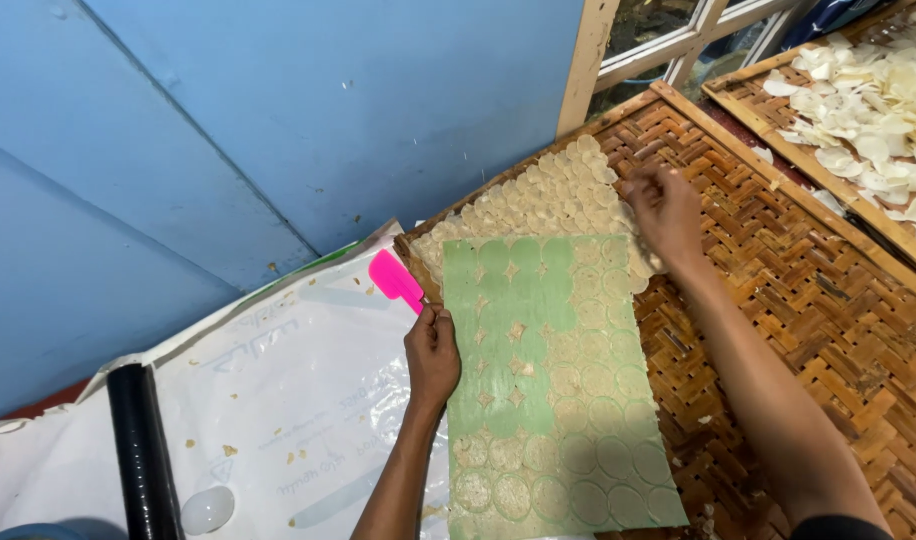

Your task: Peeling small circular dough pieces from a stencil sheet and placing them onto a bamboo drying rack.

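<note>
Green sheet [553,390] of pale discs lies between both hands on the woven tray [828,300] | left hand [433,352] grips pink scraper [395,279] | right hand [663,205] pinches discs [553,195] (loosening seems underway) | next: careful lifting.

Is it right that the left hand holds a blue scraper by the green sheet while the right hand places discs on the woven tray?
No. The head view shows the scraper in the left hand is pink. The rest stands: green sheet, right hand, discs, woven tray.
</note>
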